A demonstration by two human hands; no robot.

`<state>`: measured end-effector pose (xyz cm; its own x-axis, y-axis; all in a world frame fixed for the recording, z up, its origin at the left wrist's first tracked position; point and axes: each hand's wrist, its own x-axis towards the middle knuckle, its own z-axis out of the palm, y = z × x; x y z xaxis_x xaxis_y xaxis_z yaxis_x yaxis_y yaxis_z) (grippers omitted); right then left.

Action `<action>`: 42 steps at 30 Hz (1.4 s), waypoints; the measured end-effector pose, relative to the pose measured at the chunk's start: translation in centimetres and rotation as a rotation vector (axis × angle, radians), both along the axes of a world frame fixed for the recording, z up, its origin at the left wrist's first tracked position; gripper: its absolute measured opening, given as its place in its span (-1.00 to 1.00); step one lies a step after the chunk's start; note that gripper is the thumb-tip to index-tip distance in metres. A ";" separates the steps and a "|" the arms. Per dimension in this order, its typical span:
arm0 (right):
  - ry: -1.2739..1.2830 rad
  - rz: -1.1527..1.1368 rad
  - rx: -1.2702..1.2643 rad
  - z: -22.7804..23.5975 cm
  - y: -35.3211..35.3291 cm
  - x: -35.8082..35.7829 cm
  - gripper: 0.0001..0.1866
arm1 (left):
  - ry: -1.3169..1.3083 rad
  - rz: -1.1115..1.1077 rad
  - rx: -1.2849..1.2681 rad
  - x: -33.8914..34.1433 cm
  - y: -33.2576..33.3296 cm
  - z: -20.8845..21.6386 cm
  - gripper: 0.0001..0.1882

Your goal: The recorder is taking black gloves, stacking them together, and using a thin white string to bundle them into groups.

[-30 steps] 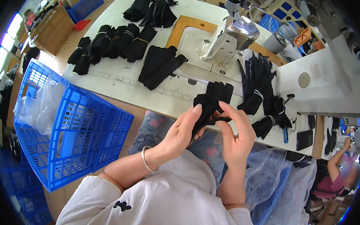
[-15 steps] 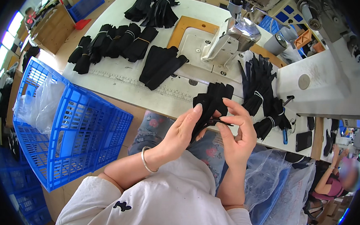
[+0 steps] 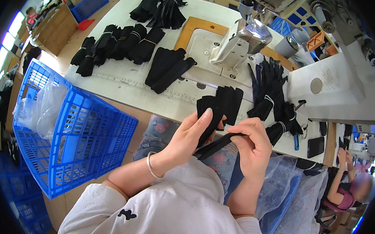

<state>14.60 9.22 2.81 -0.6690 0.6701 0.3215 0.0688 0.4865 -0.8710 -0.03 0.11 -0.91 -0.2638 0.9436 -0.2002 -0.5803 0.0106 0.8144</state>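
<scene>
In front of my body my left hand is closed round a small stack of black fabric strips, thumb on top. My right hand, just to its right, pinches the end of a single black fabric strip, which slants down toward the left hand. Where this strip ends behind the left hand is hidden. Beyond the hands, more black strips lie fanned at the table's near edge, partly covered by the held stack.
A white sewing machine stands on the white table. Tied black bundles lie at the back left, loose strips nearer, more bundles at right. A blue crate stands left; plastic bags hang right, near another person.
My right hand has moved right and slightly down, drawing a strip out from beside the left hand. The left hand has barely moved; its stack is spread a little more.
</scene>
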 end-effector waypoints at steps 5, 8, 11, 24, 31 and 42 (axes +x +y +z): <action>0.072 -0.081 0.057 -1.1 -0.4 -1.3 -0.76 | 0.041 0.048 -0.019 1.1 0.1 0.3 -0.52; 0.015 -0.122 0.236 -0.9 -0.7 -1.8 -0.77 | 0.044 0.070 -0.040 1.1 0.1 -0.2 -0.53; 0.061 -0.179 0.217 -1.3 -1.3 -2.2 -0.78 | 0.020 0.085 -0.069 1.2 0.4 0.6 -0.55; 0.002 -0.168 0.319 -1.4 -1.1 -2.1 -0.84 | -0.086 0.064 -0.103 1.3 0.3 1.1 -0.58; 0.045 -0.085 0.251 -1.7 -1.0 -1.9 -0.86 | -0.019 0.012 -0.092 0.9 0.0 -0.6 -0.54; 0.049 -0.103 0.038 -1.3 -0.2 -1.4 -0.67 | 0.081 -0.008 0.040 1.2 -0.1 0.9 -0.59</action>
<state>13.16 9.01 1.54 -0.5798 0.7215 0.3786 0.0777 0.5115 -0.8557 1.21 0.01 -0.02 -0.2701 0.9525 -0.1407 -0.5127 -0.0187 0.8583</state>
